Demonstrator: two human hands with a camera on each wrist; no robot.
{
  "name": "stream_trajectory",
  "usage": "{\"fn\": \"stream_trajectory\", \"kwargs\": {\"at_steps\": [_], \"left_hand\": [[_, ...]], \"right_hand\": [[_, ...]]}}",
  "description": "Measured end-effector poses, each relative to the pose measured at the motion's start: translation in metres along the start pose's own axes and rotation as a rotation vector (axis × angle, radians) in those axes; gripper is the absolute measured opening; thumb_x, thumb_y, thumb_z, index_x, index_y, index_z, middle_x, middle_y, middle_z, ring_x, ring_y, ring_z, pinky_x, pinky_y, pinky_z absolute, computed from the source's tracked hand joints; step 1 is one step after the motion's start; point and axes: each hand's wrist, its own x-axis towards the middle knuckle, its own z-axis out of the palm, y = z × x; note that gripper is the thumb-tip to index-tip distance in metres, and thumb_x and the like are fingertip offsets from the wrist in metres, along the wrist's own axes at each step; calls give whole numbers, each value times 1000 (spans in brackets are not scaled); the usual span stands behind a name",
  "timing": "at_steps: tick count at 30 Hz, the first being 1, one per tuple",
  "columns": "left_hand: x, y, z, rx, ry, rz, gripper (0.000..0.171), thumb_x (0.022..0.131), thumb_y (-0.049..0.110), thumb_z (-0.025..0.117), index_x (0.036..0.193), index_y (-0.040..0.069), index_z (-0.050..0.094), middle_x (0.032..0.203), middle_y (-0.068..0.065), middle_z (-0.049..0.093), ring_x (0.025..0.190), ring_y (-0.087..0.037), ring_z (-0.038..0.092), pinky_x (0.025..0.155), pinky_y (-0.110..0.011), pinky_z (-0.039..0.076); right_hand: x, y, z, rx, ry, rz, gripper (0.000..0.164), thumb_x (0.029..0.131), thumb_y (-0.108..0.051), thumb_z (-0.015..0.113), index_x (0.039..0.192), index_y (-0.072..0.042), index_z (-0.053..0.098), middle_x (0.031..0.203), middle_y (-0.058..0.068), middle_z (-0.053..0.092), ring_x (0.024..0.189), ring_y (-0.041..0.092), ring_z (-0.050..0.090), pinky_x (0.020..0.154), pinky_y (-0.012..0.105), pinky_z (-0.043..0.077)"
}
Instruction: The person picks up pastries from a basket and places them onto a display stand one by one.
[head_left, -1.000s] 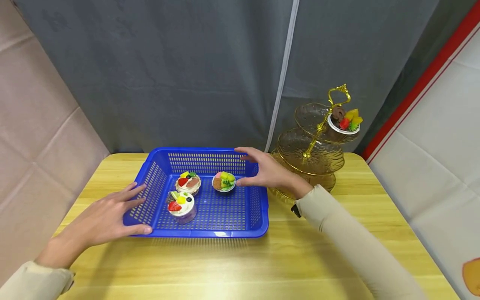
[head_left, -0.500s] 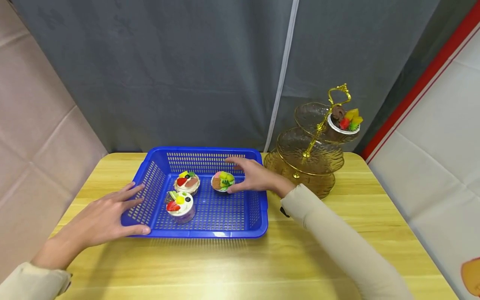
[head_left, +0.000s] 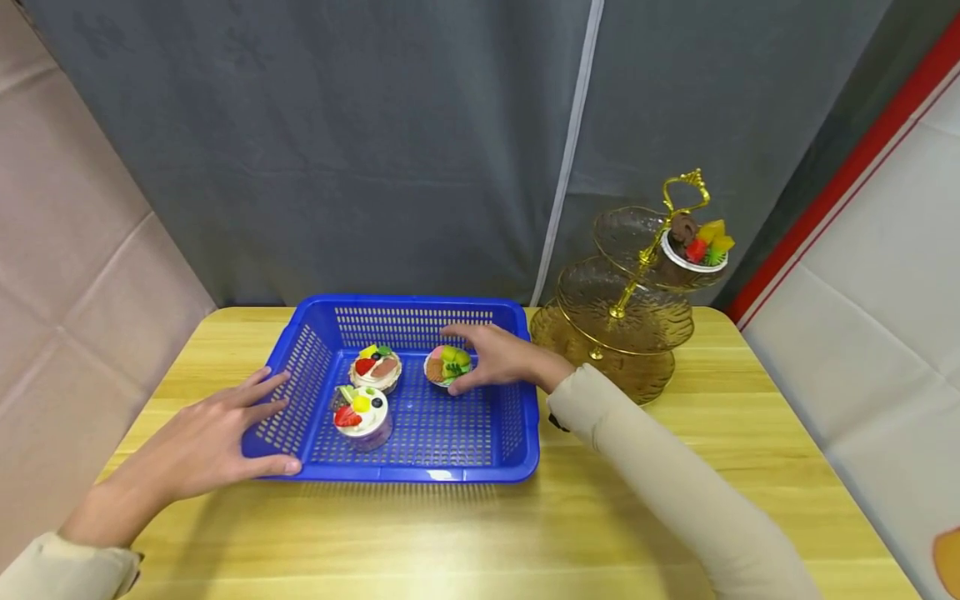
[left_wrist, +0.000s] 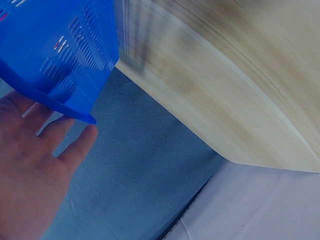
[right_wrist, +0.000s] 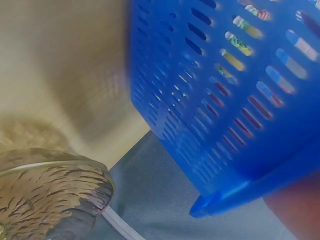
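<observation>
Inside the blue plastic basket (head_left: 442, 475), my right hand (head_left: 498, 354) reaches over the right wall to a small dessert cup (head_left: 447, 367) with green, brown and pink topping. The thumb lies across the cup's front and the index finger behind it; the remaining fingers are hidden. In the right wrist view, the basket wall covers nearly all of this hand. My left hand (head_left: 206, 442) rests against the basket's left end with fingers spread and extended. Its fingertips meet the rim in the left wrist view. Two cream-topped dessert cups, one behind (head_left: 377, 371), one in front (head_left: 363, 418), stand in the basket's left half.
To the right of the basket stands a three-tier gold-rimmed cake stand (head_left: 626, 321), close to my right forearm. A chocolate dessert cup (head_left: 693, 248) with fruit sits on its top tier. A grey curtain (head_left: 375, 167) hangs behind the wooden table (head_left: 675, 492).
My right hand has moved left and slightly down, from beside the green-topped dessert cup to around it. My left hand stays at the basket's left end.
</observation>
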Motion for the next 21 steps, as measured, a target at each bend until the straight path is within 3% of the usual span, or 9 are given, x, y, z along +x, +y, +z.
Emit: {"fn": "stream_trajectory", "kwargs": {"at_steps": [12, 17, 21], "left_hand": [[0, -2, 2, 9, 13, 20, 93, 71, 75, 70, 127, 1, 67, 153, -16, 43, 133, -49, 43, 85, -68, 46], [-1, -2, 2, 7, 20, 22, 92, 72, 75, 70, 126, 1, 68, 153, -15, 43, 134, -48, 43, 85, -68, 46], [-2, -1, 1, 3, 23, 19, 92, 72, 76, 69, 126, 1, 68, 153, -15, 44, 134, -48, 43, 86, -67, 47]], "right_hand": [[14, 2, 9, -116, -78, 24, 81, 77, -30, 86, 144, -3, 49, 131, 9, 62, 107, 19, 56, 98, 34, 44], [16, 1, 10, -112, -76, 35, 74, 77, -23, 86, 141, -5, 52, 120, 6, 64, 99, 19, 57, 91, 34, 45], [16, 1, 12, -121, -62, 26, 69, 78, -20, 85, 138, -6, 54, 119, 6, 64, 101, 19, 58, 94, 35, 46]]}}
